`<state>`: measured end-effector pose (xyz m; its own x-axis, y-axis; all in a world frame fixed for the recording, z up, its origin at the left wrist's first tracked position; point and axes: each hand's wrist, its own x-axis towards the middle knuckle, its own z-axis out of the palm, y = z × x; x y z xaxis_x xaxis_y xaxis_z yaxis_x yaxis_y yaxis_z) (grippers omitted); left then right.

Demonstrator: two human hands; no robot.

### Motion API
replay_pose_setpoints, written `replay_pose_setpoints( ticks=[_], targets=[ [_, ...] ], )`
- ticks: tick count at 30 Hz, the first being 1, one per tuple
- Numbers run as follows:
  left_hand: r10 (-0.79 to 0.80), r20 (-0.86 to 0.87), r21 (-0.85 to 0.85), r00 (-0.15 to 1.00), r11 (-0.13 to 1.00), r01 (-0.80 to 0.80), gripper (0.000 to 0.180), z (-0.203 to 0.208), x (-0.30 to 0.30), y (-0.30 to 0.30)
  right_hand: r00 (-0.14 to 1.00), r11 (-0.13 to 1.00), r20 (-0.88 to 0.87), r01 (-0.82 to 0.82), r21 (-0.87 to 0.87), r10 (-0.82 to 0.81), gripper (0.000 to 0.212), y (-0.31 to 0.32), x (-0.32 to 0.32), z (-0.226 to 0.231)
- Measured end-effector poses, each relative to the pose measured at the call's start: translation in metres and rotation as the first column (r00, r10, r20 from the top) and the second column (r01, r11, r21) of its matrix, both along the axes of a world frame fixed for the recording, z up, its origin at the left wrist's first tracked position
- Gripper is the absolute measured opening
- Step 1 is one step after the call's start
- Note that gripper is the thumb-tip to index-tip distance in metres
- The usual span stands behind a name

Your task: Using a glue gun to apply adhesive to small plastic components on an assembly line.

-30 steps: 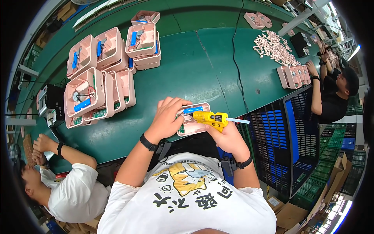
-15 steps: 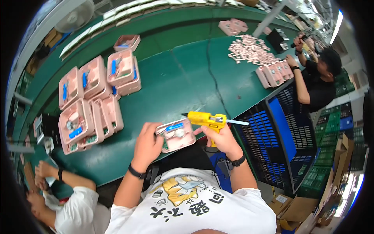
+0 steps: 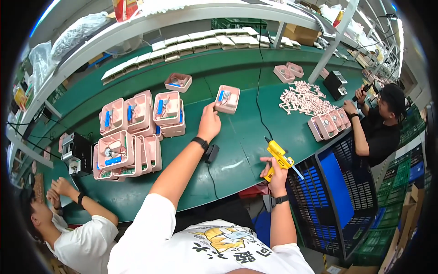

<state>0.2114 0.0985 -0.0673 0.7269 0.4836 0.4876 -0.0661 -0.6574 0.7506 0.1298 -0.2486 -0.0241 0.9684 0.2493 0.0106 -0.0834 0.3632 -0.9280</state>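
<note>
My left hand [image 3: 210, 122] reaches out over the green table, its fingers closed on the near-left edge of a pink plastic housing [image 3: 226, 109]. Inside that shallow housing lie a blue cylinder, probably a battery, a pale round part and thin wires. Close to the table's front edge, my right hand [image 3: 277, 178] grips a yellow glue gun [image 3: 280, 154]. Its nozzle points up and away to the left, and a whitish glue stick juts from its rear.
Stacked pink housings [image 3: 153, 153] stand on the left, and one housing [image 3: 185, 87] sits farther back. Small pink pieces [image 3: 305, 97] are heaped at the right. Black crates [image 3: 315, 214] stand beside the table. Co-workers sit on both sides. A black cable [image 3: 258, 91] crosses the tabletop.
My left hand has carried the pink housing from in front of my body to farther up the table. My right hand has moved slightly right and down, tilting the glue gun nozzle upward.
</note>
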Motion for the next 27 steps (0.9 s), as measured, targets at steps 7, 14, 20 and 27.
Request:
replay_pose_setpoints(
  ticks=[7,14,20,27],
  targets=[
    [0.419,-0.371,0.399,0.829,0.878,-0.265,0.05,0.056,0.081,0.02,1.0,0.998,0.016,0.01,-0.065,-0.009,0.032,-0.015,0.006,-0.009],
    [0.614,-0.367,0.442,0.699,0.776,-0.45,0.062,0.041,0.084,0.089,1.0,1.0,-0.022,-0.008,-0.005,0.008,0.032,0.004,0.001,-0.012],
    [0.435,-0.521,0.398,0.734,0.885,-0.242,0.071,0.074,0.078,0.033,1.0,0.999,-0.025,-0.001,-0.05,0.0,0.034,-0.014,0.006,-0.02],
    [0.511,-0.483,0.417,0.711,0.848,-0.327,0.067,0.066,0.083,0.044,0.998,0.998,-0.014,0.065,-0.027,-0.066,0.034,-0.002,0.004,-0.01]
  ],
)
